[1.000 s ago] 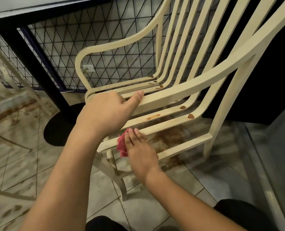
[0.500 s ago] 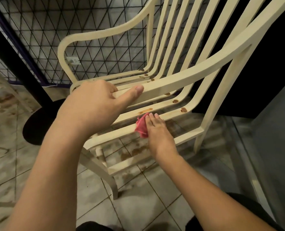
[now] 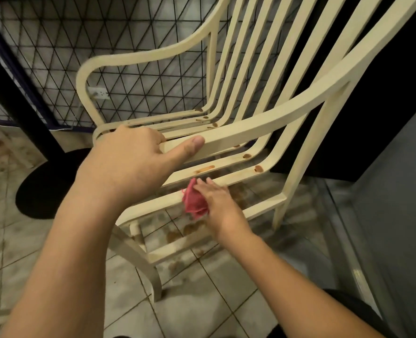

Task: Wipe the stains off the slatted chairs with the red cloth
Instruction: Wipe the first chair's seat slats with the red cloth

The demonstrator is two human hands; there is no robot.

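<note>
A: Where do we put progress?

B: Early, we judge. The red cloth point(image 3: 194, 203) sits on the nearest seat slat point(image 3: 153, 203) of the slatted chair point(image 3: 263, 123), lower centre of the frame. The right hand point(image 3: 216, 201) presses it there with fairly straight fingers. The thumb is hidden, so we can't tell if it pinches.

A: Left hand?

B: The left hand point(image 3: 129, 164) grips the near armrest, centre left, fingers over the top and thumb along the side.

A: What do we log as left?

B: Plenty. There's an orange streak point(image 3: 204, 169) on the next slat, just above the cloth, and a brown blob point(image 3: 258, 168) at the near slat's bend, to the right. More spots point(image 3: 214, 124) dot the bends further up. The slat to the left of the cloth looks cleaner to us.

A: Other chairs?

B: We see none clearly, so we can't count them.
</note>
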